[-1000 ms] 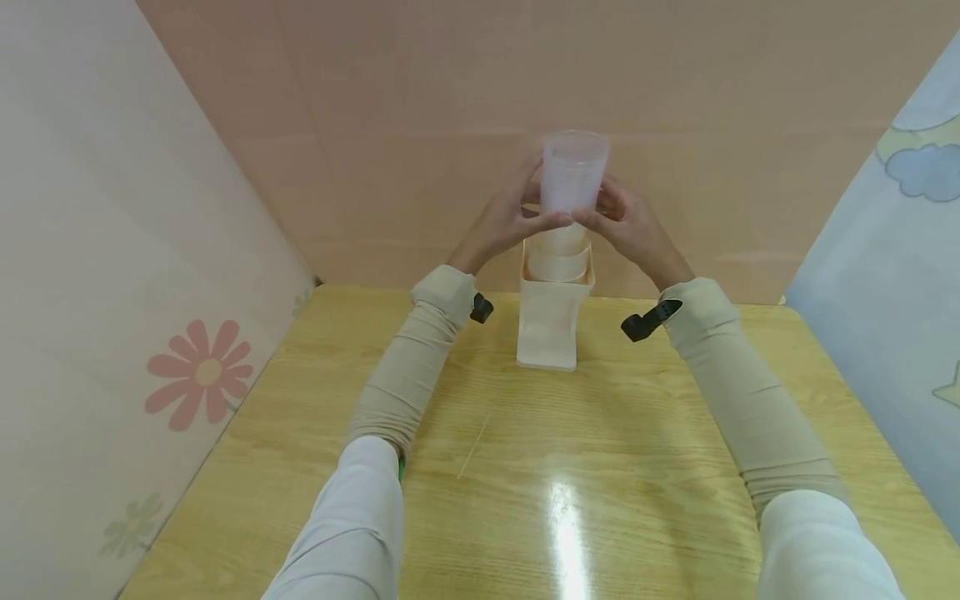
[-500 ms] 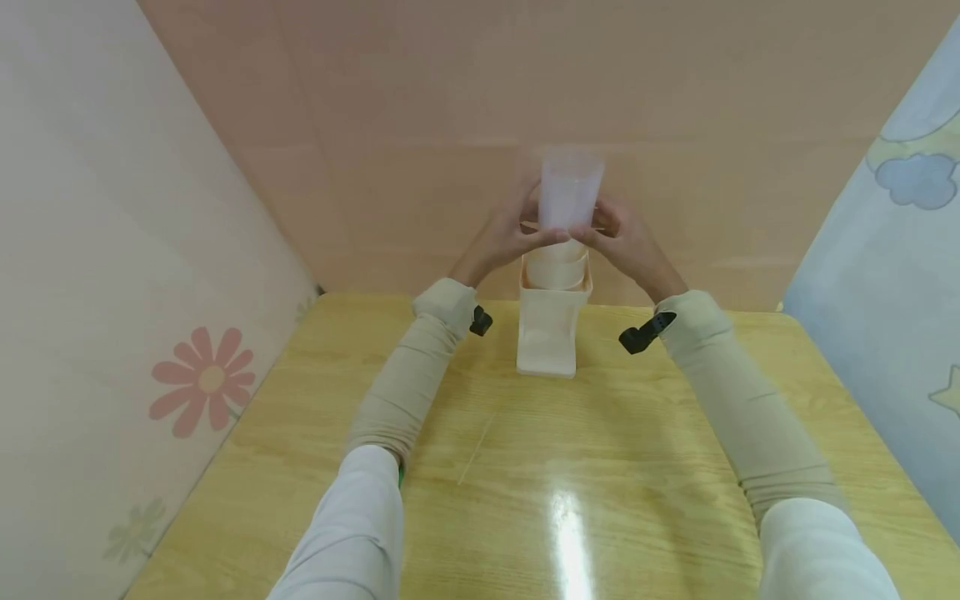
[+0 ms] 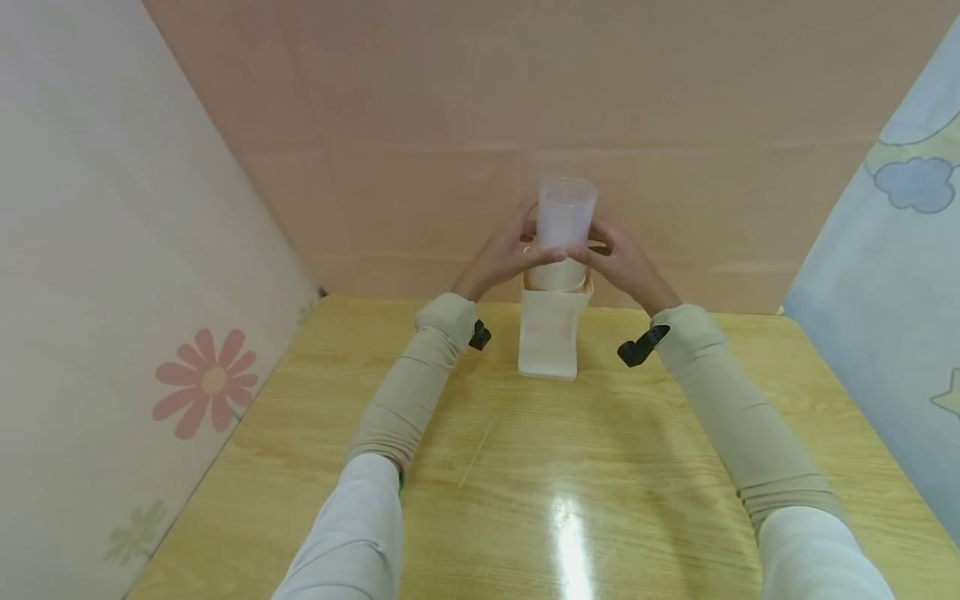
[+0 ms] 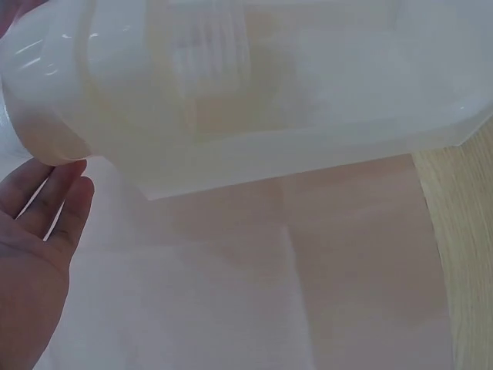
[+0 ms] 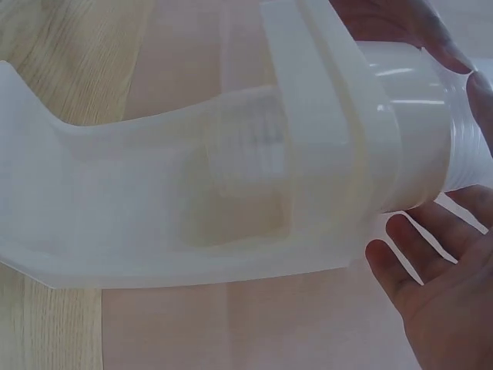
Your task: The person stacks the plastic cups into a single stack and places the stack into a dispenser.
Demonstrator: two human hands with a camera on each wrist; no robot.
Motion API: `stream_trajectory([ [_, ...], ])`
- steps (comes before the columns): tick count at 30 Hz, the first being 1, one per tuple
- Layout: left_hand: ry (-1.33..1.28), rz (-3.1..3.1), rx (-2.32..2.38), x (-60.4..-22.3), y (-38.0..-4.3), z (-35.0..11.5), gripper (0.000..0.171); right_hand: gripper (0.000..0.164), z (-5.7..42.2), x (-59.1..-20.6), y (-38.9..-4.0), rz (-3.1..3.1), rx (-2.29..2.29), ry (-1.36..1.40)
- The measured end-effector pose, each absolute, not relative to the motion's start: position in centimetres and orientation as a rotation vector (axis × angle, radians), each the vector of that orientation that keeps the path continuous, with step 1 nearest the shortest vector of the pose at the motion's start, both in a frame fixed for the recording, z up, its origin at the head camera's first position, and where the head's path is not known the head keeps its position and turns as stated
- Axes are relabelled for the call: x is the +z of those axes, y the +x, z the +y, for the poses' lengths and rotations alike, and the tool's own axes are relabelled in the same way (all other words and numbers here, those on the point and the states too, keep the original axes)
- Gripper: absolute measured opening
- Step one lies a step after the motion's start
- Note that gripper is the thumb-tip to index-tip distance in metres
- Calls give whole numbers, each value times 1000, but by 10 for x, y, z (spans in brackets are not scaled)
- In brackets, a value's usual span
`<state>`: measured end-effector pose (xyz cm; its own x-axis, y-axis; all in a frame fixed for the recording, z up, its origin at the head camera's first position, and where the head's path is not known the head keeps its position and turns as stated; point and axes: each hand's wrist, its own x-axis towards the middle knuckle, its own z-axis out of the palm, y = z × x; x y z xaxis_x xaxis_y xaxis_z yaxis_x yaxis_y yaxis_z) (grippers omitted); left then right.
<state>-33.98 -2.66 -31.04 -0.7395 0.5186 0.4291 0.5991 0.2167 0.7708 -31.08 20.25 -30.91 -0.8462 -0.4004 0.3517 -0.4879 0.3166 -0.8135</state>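
Both hands hold a stack of clear plastic cups (image 3: 566,215) upright over a white cup dispenser (image 3: 548,333). My left hand (image 3: 508,257) curves round the stack's left side, and my right hand (image 3: 624,260) round its right. The thumbs meet at the front. In the right wrist view, the ribbed cup rims (image 5: 467,146) sit at the mouth of the dispenser's round white collar (image 5: 420,127). Ribbed cup edges (image 4: 212,50) show dimly through the dispenser's wall in the left wrist view. Some fingers are hidden behind the stack.
The dispenser stands on a wooden table (image 3: 420,533) near its back edge, before a peach-coloured back wall (image 3: 390,108). A thin pale strip (image 3: 477,450) lies on the table. Patterned walls flank the left and right sides.
Both hands and the cup stack have moved down together, closer to the dispenser. Less of the collar shows between hands and dispenser. The head view has shifted slightly.
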Motion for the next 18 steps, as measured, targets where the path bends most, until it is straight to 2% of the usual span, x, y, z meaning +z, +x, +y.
stream_trajectory([
  [11, -1132, -2384, -1531, -318, -346, -24, 92, 56, 198, -294, -284, -2524, 1563, 834],
  [18, -1123, -2410, -1464, -319, -347, -25, 95, 60, 206, -313, -303, -2513, 1570, 808],
])
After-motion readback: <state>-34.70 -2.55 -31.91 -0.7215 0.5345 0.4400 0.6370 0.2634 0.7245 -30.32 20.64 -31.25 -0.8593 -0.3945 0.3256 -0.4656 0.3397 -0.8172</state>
